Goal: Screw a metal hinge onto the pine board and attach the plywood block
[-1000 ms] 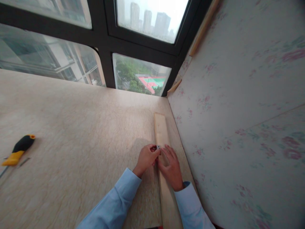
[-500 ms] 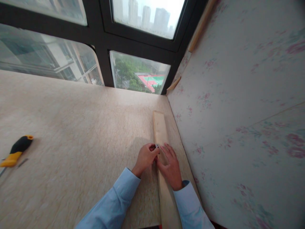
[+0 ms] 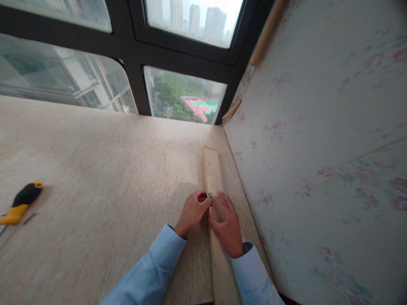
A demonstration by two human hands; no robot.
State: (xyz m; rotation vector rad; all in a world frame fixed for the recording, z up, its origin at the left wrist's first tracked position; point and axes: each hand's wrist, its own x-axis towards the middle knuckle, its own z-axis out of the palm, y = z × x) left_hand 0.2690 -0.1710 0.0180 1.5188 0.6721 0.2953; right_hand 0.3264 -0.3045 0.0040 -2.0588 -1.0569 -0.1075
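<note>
A long, pale wooden board lies on the marble-patterned surface, running from the bottom of the view toward the window. At its left edge, about midway, my left hand is closed in a pinch on a small metal bracket; only the shiny top of it shows. My right hand rests on the board close beside it, fingers stretched out across the wood and thumb near the left edge. The fingers partly hide the bracket's lower portion.
A screwdriver with a black and yellow handle lies far left, with a small dark metal piece beside it. A flower-patterned wall stands close on the right. The dark window frame borders the surface's far edge.
The view has shifted very slightly. Both hands keep almost the same place and grip at the board's left edge.
</note>
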